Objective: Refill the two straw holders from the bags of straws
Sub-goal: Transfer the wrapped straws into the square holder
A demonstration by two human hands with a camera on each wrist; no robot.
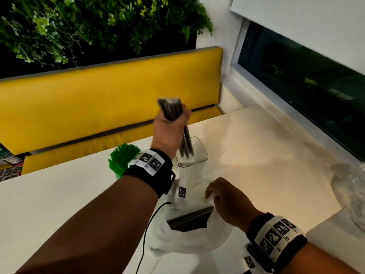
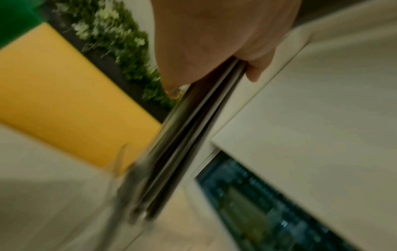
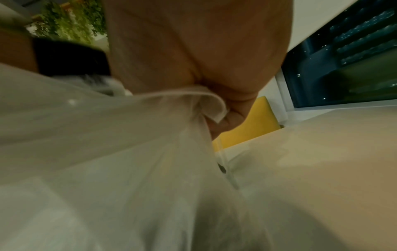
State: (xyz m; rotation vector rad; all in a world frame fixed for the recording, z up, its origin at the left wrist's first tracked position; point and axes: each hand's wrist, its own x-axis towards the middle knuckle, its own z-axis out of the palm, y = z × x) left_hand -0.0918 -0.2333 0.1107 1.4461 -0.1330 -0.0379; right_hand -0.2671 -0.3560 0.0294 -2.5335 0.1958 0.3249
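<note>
Black straws: a bundle of dark, glossy straws (image 1: 178, 123), blurred, standing nearly upright in the centre of the head view; their lower ends sit inside the clear holder, their tops stick out above the fist.
Clear straw holder: a transparent, square-mouthed container with rounded corners (image 1: 203, 155), on the pale table (image 1: 266, 155) just right of centre.
Green straws: a fan of bright green straws (image 1: 122, 158) left of the clear holder, partly hidden by the left wrist; what holds them cannot be seen.
Bag of straws: a white, thin plastic bag (image 1: 189, 240) at lower centre, its mouth open, with more dark straws (image 1: 189, 218) lying inside.
Left hand: (image 1: 169, 133) fingers curled tight around the black bundle near its upper part; the left wrist view shows the straws running down from the fist (image 2: 214, 42).
Right hand: (image 1: 229, 204) fingers pinch the bag's rim, the edge bunched between them (image 3: 214, 101).
Arms: the left forearm reaches up from lower left, the right comes in from lower right; both wear black wristbands with printed markers.
Surroundings: a yellow bench (image 1: 110, 95), a leafy plant wall (image 1: 88, 26), a dark window (image 1: 306, 80), crumpled clear plastic (image 1: 351, 194) at the right edge.
</note>
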